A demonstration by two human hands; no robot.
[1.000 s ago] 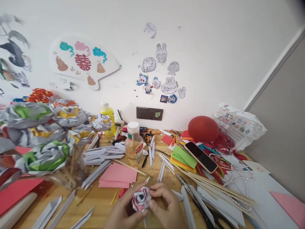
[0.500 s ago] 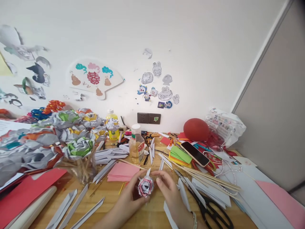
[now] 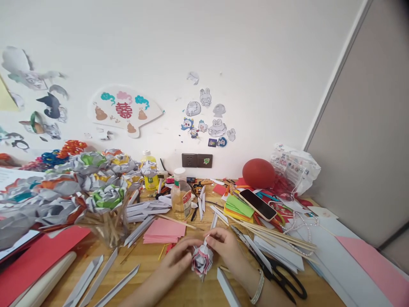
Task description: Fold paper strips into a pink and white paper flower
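Note:
A small folded paper flower (image 3: 202, 261), white with pink edges, is held between my two hands just above the wooden table. My left hand (image 3: 182, 256) grips its left side with thumb and fingers. My right hand (image 3: 221, 244) pinches a narrow white paper piece at the flower's top edge. A beaded bracelet (image 3: 258, 288) circles my right wrist. Beyond my left hand lies a stack of pink paper squares (image 3: 164, 230). Black-handled scissors (image 3: 271, 268) rest to the right of my right forearm, beside folded white paper strips (image 3: 277, 252).
Paper flowers on sticks stand in a clear container (image 3: 111, 232) at left. A bottle (image 3: 181, 196) stands behind the pink squares. Wooden sticks (image 3: 275, 234), a phone (image 3: 258, 204) and green paper (image 3: 240, 207) lie at right. A red balloon (image 3: 258, 172) sits near the wall.
The flower has tilted and moved slightly right and down. My right hand has closed from loosely apart to a pinch at the flower's top. The view has shifted slightly.

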